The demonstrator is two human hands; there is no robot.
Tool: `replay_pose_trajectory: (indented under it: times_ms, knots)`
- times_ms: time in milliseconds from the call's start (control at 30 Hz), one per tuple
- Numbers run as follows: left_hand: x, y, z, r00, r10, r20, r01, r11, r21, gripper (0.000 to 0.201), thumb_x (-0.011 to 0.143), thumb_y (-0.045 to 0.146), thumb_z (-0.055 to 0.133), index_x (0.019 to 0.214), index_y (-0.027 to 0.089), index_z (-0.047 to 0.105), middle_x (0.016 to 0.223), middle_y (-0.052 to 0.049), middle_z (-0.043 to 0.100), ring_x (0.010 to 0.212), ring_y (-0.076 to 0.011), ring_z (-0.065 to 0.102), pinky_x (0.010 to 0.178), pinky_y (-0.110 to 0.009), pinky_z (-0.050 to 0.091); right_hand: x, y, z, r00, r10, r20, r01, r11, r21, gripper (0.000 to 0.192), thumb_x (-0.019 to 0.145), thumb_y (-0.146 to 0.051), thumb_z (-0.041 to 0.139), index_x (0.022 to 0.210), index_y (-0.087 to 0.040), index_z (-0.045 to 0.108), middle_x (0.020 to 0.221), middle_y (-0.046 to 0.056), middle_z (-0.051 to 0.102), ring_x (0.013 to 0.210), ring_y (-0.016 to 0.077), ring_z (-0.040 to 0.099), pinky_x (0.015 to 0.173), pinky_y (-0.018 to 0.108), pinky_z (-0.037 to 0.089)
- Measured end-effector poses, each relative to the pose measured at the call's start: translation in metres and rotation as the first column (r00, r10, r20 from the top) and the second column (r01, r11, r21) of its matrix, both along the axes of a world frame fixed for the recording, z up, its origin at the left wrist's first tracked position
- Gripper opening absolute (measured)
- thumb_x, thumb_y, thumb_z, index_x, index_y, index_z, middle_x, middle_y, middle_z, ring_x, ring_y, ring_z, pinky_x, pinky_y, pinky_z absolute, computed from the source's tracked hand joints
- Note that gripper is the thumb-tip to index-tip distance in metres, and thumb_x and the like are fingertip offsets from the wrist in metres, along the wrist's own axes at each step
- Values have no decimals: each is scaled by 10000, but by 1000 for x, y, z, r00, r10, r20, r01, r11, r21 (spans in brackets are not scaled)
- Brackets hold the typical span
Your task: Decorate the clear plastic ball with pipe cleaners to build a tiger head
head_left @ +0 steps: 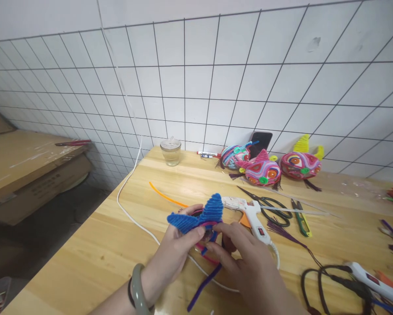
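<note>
My left hand (183,240) is closed round a craft figure with two blue fuzzy ears (212,209) made of coiled pipe cleaner. Pink and blue strands show on its body, which the fingers partly cover. From the right, my right hand (242,253) pinches at the figure's front, thumb and forefinger against it. A purple pipe cleaner (203,286) hangs down from the figure below the fingers; where it joins is hidden. Just behind my right hand lies a white glue gun (258,223).
Several finished colourful craft heads (264,170) stand by the tiled wall near a phone (261,142). Black scissors (275,210), green snips (301,221) and a second glue gun (377,284) lie to the right. A glass cup (170,152) stands at the back; a white cable (131,216) crosses the table.
</note>
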State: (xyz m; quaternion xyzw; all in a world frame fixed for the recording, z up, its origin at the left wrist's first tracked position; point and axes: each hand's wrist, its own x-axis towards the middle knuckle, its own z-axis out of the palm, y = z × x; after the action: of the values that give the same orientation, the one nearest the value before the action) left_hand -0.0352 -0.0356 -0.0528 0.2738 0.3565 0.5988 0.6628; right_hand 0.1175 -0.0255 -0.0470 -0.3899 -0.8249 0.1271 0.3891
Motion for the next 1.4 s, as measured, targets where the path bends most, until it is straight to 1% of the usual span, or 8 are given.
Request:
replay_pose_trajectory:
  times_ms: [133,267,433,667,900,1067,1167,1400]
  knots:
    - [0,1,0,1000,2,-13,-2,1000,-27,515,709,200,722,1204,236,583,1089,-71,696,1135,-277,552,985,-428,387,1,2,0,1000,-14,1,14,999,33,180,919,-352,486,980,-215,585,644,-14,564,505,126,568,468,214,485]
    - [0,2,-1,999,-8,-33,7,1000,-30,449,709,226,717,1148,208,625,978,-76,727,1125,-287,559,990,-444,377,1,3,-1,1000,-28,10,27,998,62,205,902,-345,526,1041,-201,567,633,-22,568,491,124,572,464,214,492]
    - [0,1,1,999,3,-54,-5,999,-41,415,715,217,710,1124,214,640,921,-62,736,1141,-274,549,999,-431,370,0,3,1,1000,10,-5,-10,996,92,213,935,-337,465,999,-190,605,711,20,597,548,123,590,499,214,505]
    - [0,-1,3,999,27,-40,-29,998,-55,443,688,218,735,1121,218,641,969,-63,734,1081,-268,585,977,-420,391,0,2,-1,999,14,-30,-13,998,60,193,916,-320,503,995,-192,625,679,12,574,502,119,566,457,211,484]
    - [0,1,-3,999,25,-38,-26,999,-24,447,712,201,721,1149,223,630,1050,-72,723,1068,-272,598,971,-423,391,0,5,-6,985,-58,-165,41,994,-105,229,799,-281,645,1006,-223,566,579,-56,548,478,122,548,434,195,488]
    - [-1,1,-3,998,44,-46,-46,998,-44,442,707,201,726,1139,228,636,973,-57,738,1045,-263,605,960,-412,401,2,8,-3,981,9,-195,-46,981,-189,151,807,-247,624,955,-222,605,618,-38,565,532,129,563,499,210,508]
    - [-1,2,-2,997,60,-44,-63,996,-60,426,680,205,747,1095,215,653,987,-64,733,1057,-272,597,967,-418,396,3,9,-3,971,-23,-237,-36,970,-242,137,798,-241,628,931,-213,613,606,-42,548,526,130,555,495,213,501]
    - [1,0,3,999,18,-40,-20,998,-57,395,684,231,747,1068,200,656,1084,-86,699,1085,-276,579,993,-436,376,-1,7,-9,966,-51,-252,-1,980,-201,118,804,-302,643,863,-207,609,592,-44,525,518,126,523,486,221,475]
